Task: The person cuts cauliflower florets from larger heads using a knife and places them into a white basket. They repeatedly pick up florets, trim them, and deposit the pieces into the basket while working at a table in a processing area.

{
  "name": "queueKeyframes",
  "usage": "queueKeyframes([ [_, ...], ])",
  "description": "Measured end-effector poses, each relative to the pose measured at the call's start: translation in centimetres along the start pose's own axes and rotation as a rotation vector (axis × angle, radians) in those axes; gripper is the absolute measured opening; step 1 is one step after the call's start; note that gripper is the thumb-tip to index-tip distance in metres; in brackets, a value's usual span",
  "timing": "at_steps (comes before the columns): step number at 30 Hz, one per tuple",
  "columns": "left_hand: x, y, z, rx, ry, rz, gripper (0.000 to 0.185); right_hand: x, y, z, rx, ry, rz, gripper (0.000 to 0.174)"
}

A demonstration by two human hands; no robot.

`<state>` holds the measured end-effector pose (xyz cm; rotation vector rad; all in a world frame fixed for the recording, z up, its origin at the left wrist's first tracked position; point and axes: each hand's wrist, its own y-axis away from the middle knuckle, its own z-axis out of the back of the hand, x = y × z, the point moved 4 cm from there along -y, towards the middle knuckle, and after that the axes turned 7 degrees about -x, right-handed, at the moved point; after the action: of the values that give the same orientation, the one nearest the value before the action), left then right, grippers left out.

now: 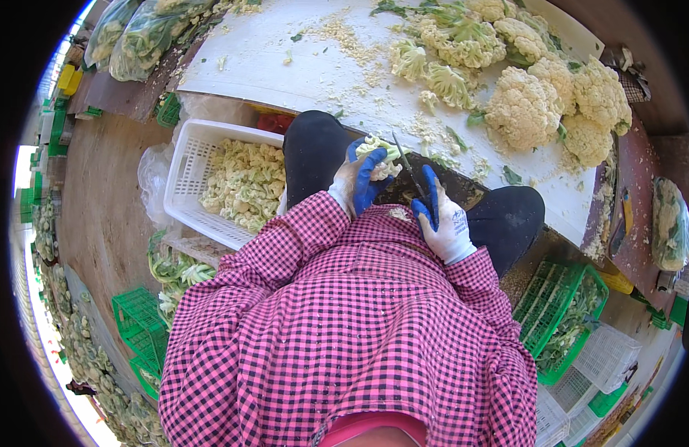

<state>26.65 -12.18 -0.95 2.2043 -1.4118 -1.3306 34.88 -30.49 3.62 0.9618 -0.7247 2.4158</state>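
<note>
My left hand, in a white glove with blue-coated fingers, holds a piece of cauliflower above my lap. My right hand, gloved alike, grips a knife; its narrow blade points up and to the left, close beside the cauliflower piece. The handle is hidden in my fingers. Beyond my knees, cut cauliflower pieces and whole cauliflower heads lie on a white tabletop strewn with crumbs and leaf bits. At my left, a white plastic basket holds many cauliflower florets.
Green crates and cauliflower leaves are on the floor at left. At right stand a green crate of leaves and white crates. Bagged cauliflower lies upper left, another bag far right, near a yellow-handled tool.
</note>
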Motion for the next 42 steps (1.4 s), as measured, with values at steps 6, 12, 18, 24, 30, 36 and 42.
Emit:
queueKeyframes([
  [6,2.6,-0.6,0.0,0.059,-0.260,-0.097,0.047,-1.9,0.7,-1.2,0.075,-0.103,-0.219,0.064],
  [12,-0.4,3.2,-2.2,0.356,-0.073,-0.096,0.057,-7.5,1.6,-3.3,0.001,-0.547,-0.763,0.054],
  [18,-7.9,2.3,5.5,0.385,0.332,0.015,0.051,-0.3,-3.2,-3.5,0.249,-0.670,-0.457,0.060],
  [24,-13.1,4.4,12.9,0.362,0.451,-0.124,0.050,10.1,-10.3,-9.2,0.542,-0.492,0.111,0.061],
  [30,-15.1,7.4,16.8,0.373,0.524,-0.212,0.049,14.2,-12.4,-16.1,0.684,-0.336,0.237,0.056],
  [36,-15.3,8.7,20.7,-0.020,0.226,-0.344,0.039,14.5,-11.9,-19.3,0.676,-0.348,0.343,0.059],
  [42,-14.9,9.5,23.9,-0.053,0.194,-0.243,0.038,12.4,-11.5,-23.9,0.831,-0.442,0.270,0.063],
])
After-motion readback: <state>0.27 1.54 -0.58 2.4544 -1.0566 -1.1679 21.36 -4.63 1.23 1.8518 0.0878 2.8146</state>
